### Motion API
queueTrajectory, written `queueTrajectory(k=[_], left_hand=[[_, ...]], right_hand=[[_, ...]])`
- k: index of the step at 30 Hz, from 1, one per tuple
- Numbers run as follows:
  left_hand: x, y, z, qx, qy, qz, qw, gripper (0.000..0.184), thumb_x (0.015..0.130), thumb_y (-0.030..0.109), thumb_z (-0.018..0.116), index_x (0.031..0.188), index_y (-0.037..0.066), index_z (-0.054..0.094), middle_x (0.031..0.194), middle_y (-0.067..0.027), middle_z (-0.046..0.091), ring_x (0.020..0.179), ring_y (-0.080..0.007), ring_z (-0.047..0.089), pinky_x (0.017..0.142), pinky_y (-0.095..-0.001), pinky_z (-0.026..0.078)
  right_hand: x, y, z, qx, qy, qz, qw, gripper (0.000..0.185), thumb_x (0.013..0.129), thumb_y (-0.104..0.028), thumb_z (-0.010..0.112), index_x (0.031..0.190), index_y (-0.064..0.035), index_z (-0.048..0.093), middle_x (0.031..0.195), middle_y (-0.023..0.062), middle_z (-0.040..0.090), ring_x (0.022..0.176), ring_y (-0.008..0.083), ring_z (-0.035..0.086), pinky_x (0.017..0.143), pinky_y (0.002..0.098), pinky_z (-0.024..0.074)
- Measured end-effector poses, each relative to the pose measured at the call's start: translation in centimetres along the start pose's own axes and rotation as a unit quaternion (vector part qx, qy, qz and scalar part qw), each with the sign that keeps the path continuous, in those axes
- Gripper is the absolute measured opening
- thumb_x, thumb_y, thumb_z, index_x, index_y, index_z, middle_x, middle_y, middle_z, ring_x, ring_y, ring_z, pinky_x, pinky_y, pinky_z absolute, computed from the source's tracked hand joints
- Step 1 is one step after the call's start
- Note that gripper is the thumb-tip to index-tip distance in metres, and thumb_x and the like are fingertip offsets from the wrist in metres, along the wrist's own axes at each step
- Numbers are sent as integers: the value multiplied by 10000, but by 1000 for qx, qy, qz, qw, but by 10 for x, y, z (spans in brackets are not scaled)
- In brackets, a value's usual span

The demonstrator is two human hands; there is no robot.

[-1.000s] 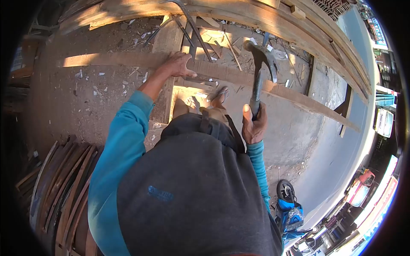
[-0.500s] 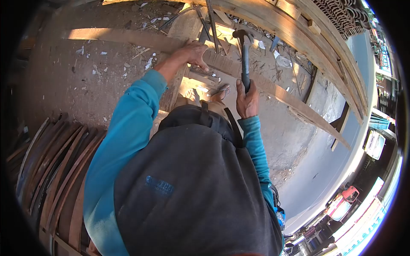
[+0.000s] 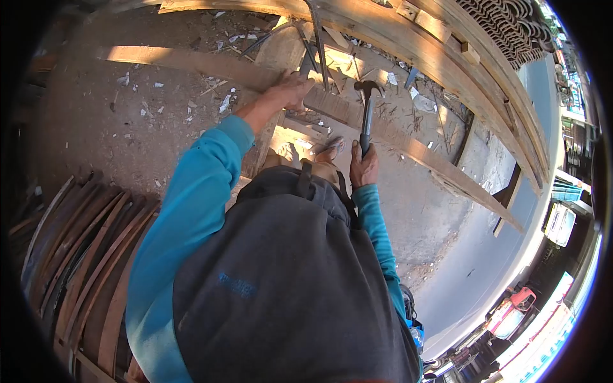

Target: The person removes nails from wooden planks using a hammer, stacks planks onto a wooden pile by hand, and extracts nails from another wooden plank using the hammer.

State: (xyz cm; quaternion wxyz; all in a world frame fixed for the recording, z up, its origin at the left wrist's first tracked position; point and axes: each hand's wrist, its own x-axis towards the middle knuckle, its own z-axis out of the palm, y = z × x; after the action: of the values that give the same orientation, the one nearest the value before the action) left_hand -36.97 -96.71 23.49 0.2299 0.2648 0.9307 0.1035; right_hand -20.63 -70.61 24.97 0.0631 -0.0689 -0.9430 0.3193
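Right hand (image 3: 364, 167) is wrapped round the handle of a claw hammer (image 3: 367, 115), head pointing away. Left hand (image 3: 294, 90) sits on a long flat wooden plank (image 3: 345, 110); can't tell if those fingers are gripping. Dark bar (image 3: 319, 45) just beyond it, chunky wooden beams (image 3: 415, 41) past both hands, bowed brown strips (image 3: 83, 262) piled well back to its left.

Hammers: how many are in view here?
1. The hammer is upright in the picture, in the right hand's grip, its handle crossing in front of the long plank. Others could be hidden among the timber.
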Motion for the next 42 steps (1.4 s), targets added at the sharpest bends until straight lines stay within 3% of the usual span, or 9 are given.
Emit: queueTrajectory(k=[2, 7, 10, 13, 18, 26, 34, 38, 42], left_hand=[[1, -6, 13, 1, 62, 29, 998, 809, 623, 326, 899, 1297, 67, 534, 1239, -178, 626, 1223, -367, 541, 1095, -507, 339], [26, -8, -35, -57, -158, 15, 986, 779, 595, 290, 893, 1268, 43, 589, 1172, -184, 672, 1162, -351, 606, 1030, -461, 431], [55, -19, -42, -78, -274, 8, 959, 810, 576, 321, 901, 1269, 22, 605, 1227, -184, 664, 1182, -330, 609, 965, -437, 484], [64, -28, -46, -77, -269, 10, 960, 857, 563, 353, 909, 1282, 1, 605, 1234, -190, 664, 1173, -321, 619, 953, -414, 495], [58, -11, -76, -132, -367, -20, 920, 861, 555, 347, 913, 1283, 2, 610, 1228, -192, 666, 1163, -312, 624, 956, -401, 494], [47, -19, -40, -126, -243, 56, 960, 759, 601, 305, 887, 1232, 5, 589, 1152, -182, 679, 1113, -334, 632, 930, -447, 486], [13, -1, -14, -16, -76, 8, 997, 647, 656, 286, 861, 1175, 41, 562, 1149, -174, 667, 1178, -370, 579, 1014, -497, 400], [15, 1, -12, -10, -104, -18, 994, 624, 672, 282, 865, 1169, 54, 564, 1198, -157, 654, 1223, -361, 550, 1043, -508, 374], [13, -2, -4, 3, -55, -22, 998, 614, 683, 263, 872, 1170, 59, 559, 1232, -146, 635, 1243, -362, 532, 1048, -528, 363]], right_hand=[[-10, 0, -20, 51, 3, 95, 994, 490, 975, -467, 603, 869, 6, 539, 614, 75, 498, 541, 187, 501, 514, 375, 417], [-7, 2, -49, 148, -7, 161, 976, 407, 976, -410, 636, 824, -56, 502, 604, 1, 484, 472, 97, 446, 433, 284, 356], [-18, -9, -66, 188, -24, 246, 951, 462, 973, -423, 623, 834, 6, 520, 603, 80, 498, 539, 181, 492, 513, 373, 399], [-38, 1, -65, 203, -2, 255, 945, 368, 973, -382, 647, 835, -76, 496, 598, -16, 480, 458, 74, 447, 400, 247, 352], [-62, 2, -61, 200, 1, 303, 932, 401, 970, -380, 636, 814, -32, 511, 594, 29, 496, 495, 114, 463, 448, 305, 373], [-33, -26, -68, 138, 0, 220, 966, 389, 972, -398, 637, 850, -53, 505, 587, 6, 495, 487, 101, 483, 448, 269, 387], [10, -77, -49, 322, 88, -1, 943, 263, 1009, -289, 580, 983, -38, 506, 705, 16, 514, 584, 79, 462, 541, 256, 410], [3, -36, 8, -25, -119, 29, 992, 399, 1002, -382, 571, 1036, 12, 517, 786, 127, 588, 670, 299, 581, 641, 421, 480], [16, -66, -20, 55, -110, 54, 991, 452, 992, -440, 575, 1037, 8, 534, 762, 142, 585, 663, 280, 580, 621, 401, 472]])
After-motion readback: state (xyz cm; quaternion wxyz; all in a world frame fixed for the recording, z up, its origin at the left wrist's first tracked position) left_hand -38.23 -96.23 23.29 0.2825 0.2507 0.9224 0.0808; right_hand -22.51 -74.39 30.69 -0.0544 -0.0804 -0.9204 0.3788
